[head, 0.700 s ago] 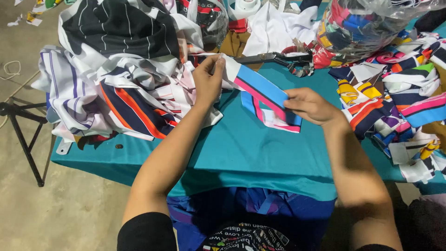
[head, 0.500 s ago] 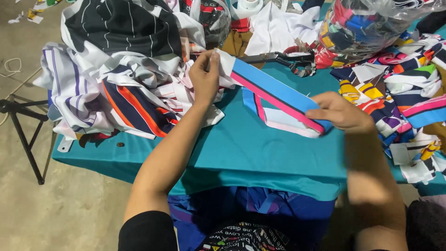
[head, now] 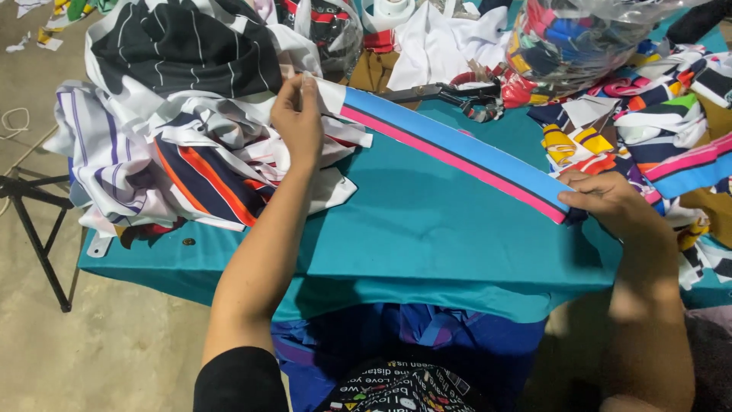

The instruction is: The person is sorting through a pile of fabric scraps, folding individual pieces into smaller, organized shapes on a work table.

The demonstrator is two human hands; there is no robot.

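Strip: a long band of cloth, blue with a pink stripe along its lower edge and a white patch at its upper-left end, stretched out above the table in the middle of the frame.
Long axis: runs from upper left to lower right, slightly bowed; the white end points to the upper left, the other end to the right edge of the frame.
Left hand: the left hand pinches the white end between thumb and fingertips, fingers drawn together, just above centre left.
Right hand: the right hand grips the lower-right end, fingers curled over the edge of the band, at the right of the frame.
Table: a table covered in teal cloth fills the centre; the band hangs just over its bare middle.
Left pile: a heap of striped cloth pieces, black, white, purple, navy and orange, lies at the upper left, touching the left hand's side.
Right pile: more bright cut pieces lie at the right, near the right hand.
Bag: a clear plastic bag of coloured scraps sits at the upper right.
Scissors: black scissors lie just behind the band, top centre.
Floor: a bare concrete floor shows at the lower left, with a black stand leg beside the table.
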